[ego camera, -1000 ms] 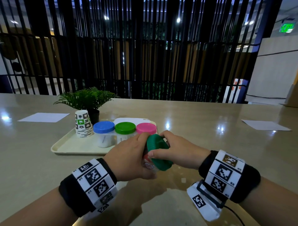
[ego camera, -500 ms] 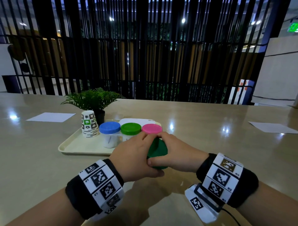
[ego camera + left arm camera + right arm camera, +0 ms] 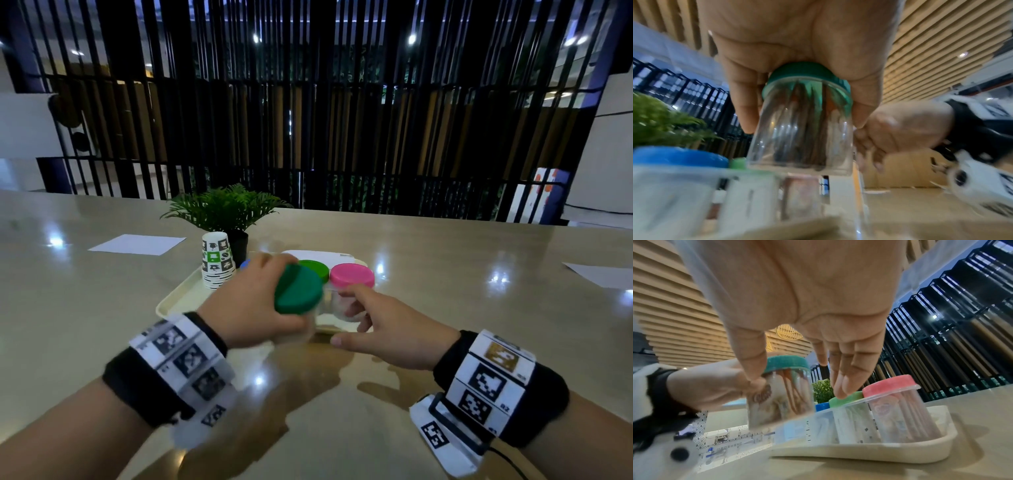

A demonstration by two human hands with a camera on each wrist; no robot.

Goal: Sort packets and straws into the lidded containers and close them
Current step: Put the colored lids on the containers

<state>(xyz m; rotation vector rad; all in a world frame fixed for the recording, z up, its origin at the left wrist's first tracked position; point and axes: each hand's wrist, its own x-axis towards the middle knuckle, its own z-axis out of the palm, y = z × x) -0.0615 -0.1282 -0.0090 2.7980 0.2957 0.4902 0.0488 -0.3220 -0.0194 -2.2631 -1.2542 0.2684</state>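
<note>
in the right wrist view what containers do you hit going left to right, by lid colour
dark green-lidded jar held in the left hand → blue lid, only a sliver showing → light green-lidded container → pink-lidded container. The last three stand in the tray.

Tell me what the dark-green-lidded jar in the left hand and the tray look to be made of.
Jar: clear glossy plastic, probably; the brown sticks inside show through its wall. Its dark green lid: opaque matte plastic with a ribbed rim. The left hand grips it. Tray: cream, smooth, rounded raised rim, likely moulded plastic or melamine.
</note>
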